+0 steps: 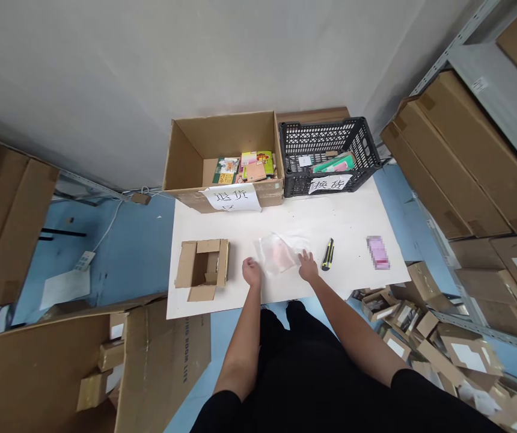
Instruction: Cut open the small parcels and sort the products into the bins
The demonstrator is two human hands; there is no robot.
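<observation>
A clear plastic bag (pixel 265 252) lies on the white table, with a flat pale pink item (pixel 282 255) inside it. My left hand (pixel 252 272) is closed at the bag's left edge, its fingers curled on the plastic. On the right side of the bag, my right hand (pixel 308 266) rests with its fingers spread and pointing forward. A yellow and black utility knife (pixel 327 254) lies to the right of that hand. Left of my left hand stands a small cardboard box (pixel 187 264) with its flaps open.
Along the table's (pixel 353 240) back edge stand a large labelled cardboard box (pixel 186 195) and a black plastic crate (pixel 367 157), both holding packets. A blurred pink-purple packet (pixel 378 252) lies at the right. Cartons (pixel 448 162) fill the right-hand shelf; a big open carton (pixel 168 355) stands at lower left.
</observation>
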